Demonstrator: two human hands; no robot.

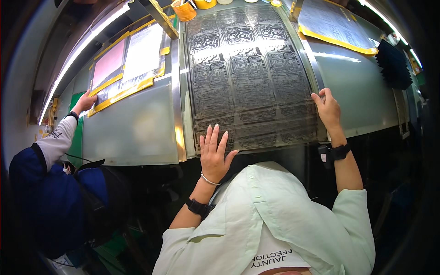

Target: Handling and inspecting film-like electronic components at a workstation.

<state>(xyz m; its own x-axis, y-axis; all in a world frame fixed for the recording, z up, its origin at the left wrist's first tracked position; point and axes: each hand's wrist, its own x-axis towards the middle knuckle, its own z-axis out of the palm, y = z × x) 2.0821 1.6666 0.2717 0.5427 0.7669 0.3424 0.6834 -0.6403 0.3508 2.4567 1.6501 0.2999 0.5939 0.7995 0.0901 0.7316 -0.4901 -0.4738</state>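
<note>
In front of me, a large dark sheet with black circuit patterns (256,96) lies on a light table. My left hand (213,153) rests flat at its near left corner, fingers spread and holding nothing. At the sheet's right edge is my right hand (328,110), its fingers curled and the thumb against the edge. Whatever lies between those fingers, if anything, is hidden. Bright light reflects in a band across the far part of the sheet.
Metal strips (177,101) flank the sheet. Left are yellow-taped papers (143,51), touched by a co-worker's hand (84,101). A yellow-edged film (334,27) and a dark pleated object (393,65) are at right. An orange tape roll (184,11) stands beyond.
</note>
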